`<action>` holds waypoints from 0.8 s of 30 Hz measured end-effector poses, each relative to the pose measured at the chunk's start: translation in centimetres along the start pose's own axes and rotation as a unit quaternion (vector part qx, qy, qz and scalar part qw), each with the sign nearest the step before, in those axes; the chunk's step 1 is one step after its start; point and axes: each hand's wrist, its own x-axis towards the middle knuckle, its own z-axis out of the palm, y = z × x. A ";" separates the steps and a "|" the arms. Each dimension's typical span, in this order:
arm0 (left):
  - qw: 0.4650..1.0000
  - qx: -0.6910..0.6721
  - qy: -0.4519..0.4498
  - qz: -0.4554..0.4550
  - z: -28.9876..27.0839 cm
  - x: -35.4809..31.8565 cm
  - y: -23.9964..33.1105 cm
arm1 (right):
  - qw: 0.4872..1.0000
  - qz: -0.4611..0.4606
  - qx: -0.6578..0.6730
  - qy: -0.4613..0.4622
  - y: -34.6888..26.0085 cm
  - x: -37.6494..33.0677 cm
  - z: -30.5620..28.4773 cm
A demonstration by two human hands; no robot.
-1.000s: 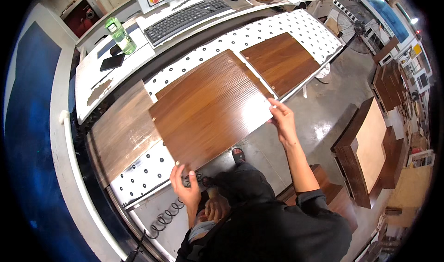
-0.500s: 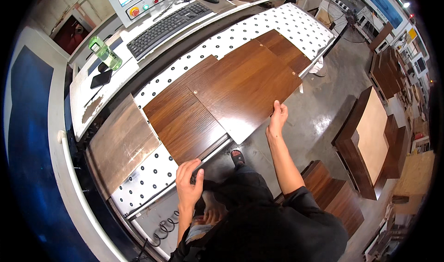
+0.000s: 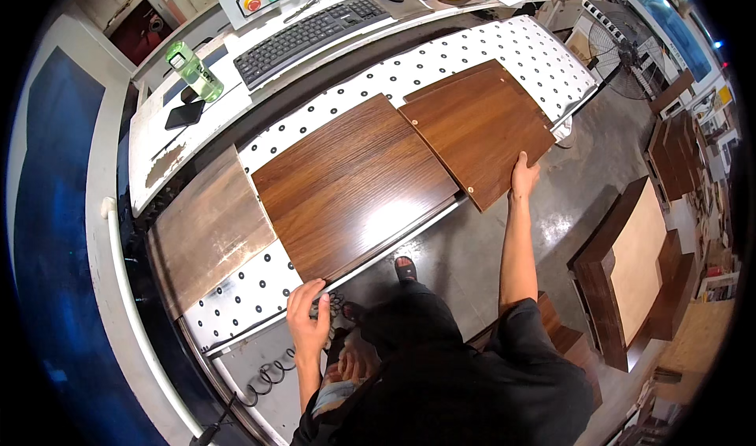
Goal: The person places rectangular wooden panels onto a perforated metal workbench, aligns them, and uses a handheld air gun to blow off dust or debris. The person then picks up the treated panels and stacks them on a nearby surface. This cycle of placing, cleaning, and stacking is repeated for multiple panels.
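Note:
A brown wood-grain panel [image 3: 354,182] lies on the white, dotted table [image 3: 236,304]. My left hand [image 3: 307,312] is at its near left corner, thumb apart from the fingers, fingertips against the panel's edge. To the right, a second wood-grain panel [image 3: 480,131] with small round fittings near its corners juts over the table's near edge. My right hand [image 3: 525,176] grips that panel's near right edge, thumb on top and fingers hidden beneath. Part of another brown panel [image 3: 453,82] shows beneath its far side.
A worn, bare board [image 3: 209,229] lies at the table's left. Behind stand a keyboard [image 3: 311,40], a green bottle [image 3: 195,72] and a phone [image 3: 185,115] on a ledge. Stacked brown panels [image 3: 677,276] rest on the floor at right, with a fan [image 3: 626,48] farther back.
My right hand has moved right and away with the second panel, sliding it off most of the first panel. My left hand stays near the same corner.

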 end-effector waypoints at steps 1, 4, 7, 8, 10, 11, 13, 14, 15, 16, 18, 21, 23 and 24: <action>1.000 -0.004 -0.004 -0.005 0.2 0.3 0.2 | 1.000 -0.004 0.018 0.002 0.3 0.7 0.7; 1.000 0.012 -0.018 0.006 0.6 0.9 0.5 | 0.998 -0.034 0.036 0.034 2.1 2.4 3.0; 0.999 0.034 -0.020 0.025 0.6 1.4 0.7 | 0.997 -0.002 0.006 0.074 1.1 2.2 4.4; 0.999 0.041 -0.014 0.026 0.4 1.3 0.6 | 0.998 0.010 0.021 0.056 1.1 2.3 4.9; 0.999 0.049 0.001 0.021 0.2 1.2 0.2 | 0.998 0.030 0.048 0.023 0.7 3.0 5.7; 0.999 0.049 0.009 0.014 0.1 1.0 -0.3 | 0.999 0.023 0.041 0.027 0.5 3.3 5.7; 0.998 0.055 0.021 -0.002 -0.4 0.7 -0.7 | 0.999 0.007 0.026 0.034 0.6 4.1 5.8; 0.998 0.058 0.026 -0.007 -0.6 0.5 -0.9 | 0.999 0.001 0.015 0.035 0.7 4.5 5.7; 0.998 0.061 0.031 -0.012 -0.8 0.2 -1.2 | 0.999 -0.004 0.004 0.036 0.9 5.0 5.6; 0.997 0.064 0.038 -0.018 -0.9 0.0 -1.5 | 0.999 -0.011 -0.004 0.035 0.4 4.9 5.9; 0.996 0.063 0.049 -0.028 -1.3 -0.4 -2.1 | 0.999 0.013 -0.012 0.031 -0.1 4.3 5.8; 0.995 0.062 0.065 -0.038 -1.6 -0.9 -2.9 | 0.997 0.015 -0.062 0.054 -0.7 4.2 5.6; 0.994 0.069 0.075 -0.050 -2.0 -1.2 -3.6 | 0.996 0.022 -0.067 0.053 -1.4 4.0 5.5; 0.992 0.074 0.079 -0.058 -2.2 -1.3 -4.3 | 0.996 0.026 -0.070 0.053 -1.8 3.8 5.5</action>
